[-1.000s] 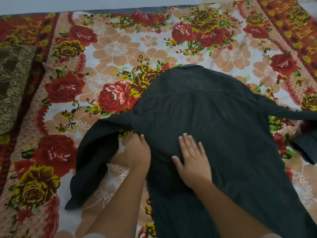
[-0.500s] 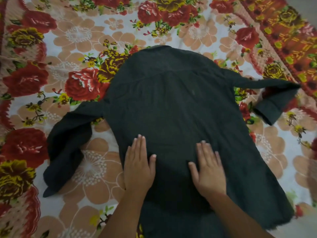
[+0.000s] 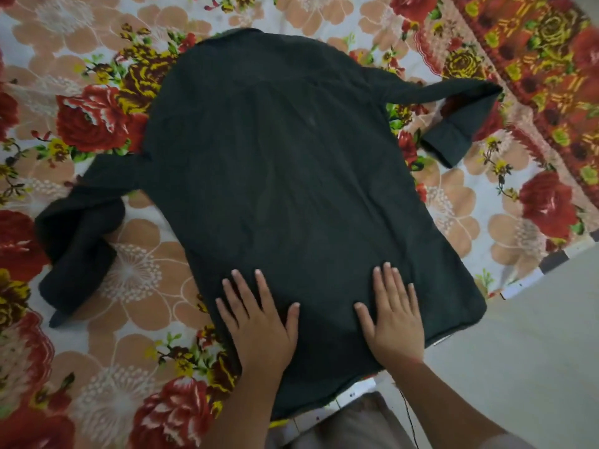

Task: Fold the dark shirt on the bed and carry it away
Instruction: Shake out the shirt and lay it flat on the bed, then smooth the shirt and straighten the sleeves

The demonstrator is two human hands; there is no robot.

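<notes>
The dark shirt (image 3: pixel 278 176) lies spread flat, back side up, on the flowered bed sheet (image 3: pixel 136 280), collar at the far end and hem toward me. Its left sleeve (image 3: pixel 77 234) is bunched and bent toward me at the left. The right sleeve (image 3: pixel 453 118) stretches out to the right and doubles back at the cuff. My left hand (image 3: pixel 259 322) presses flat on the shirt's lower left, fingers straight and spread. My right hand (image 3: pixel 393 319) lies flat on the lower right, fingers straight.
The bed's near edge (image 3: pixel 525 280) runs diagonally at the lower right, with pale floor (image 3: pixel 534 351) beyond it. A red and yellow patterned border (image 3: pixel 544 69) covers the sheet's far right. My legs (image 3: pixel 350 426) stand at the bed's edge, bottom centre.
Both flat hands have slid down the shirt toward the hem and spread farther apart. My view has shifted down and right, so the bed's edge and the floor now show.
</notes>
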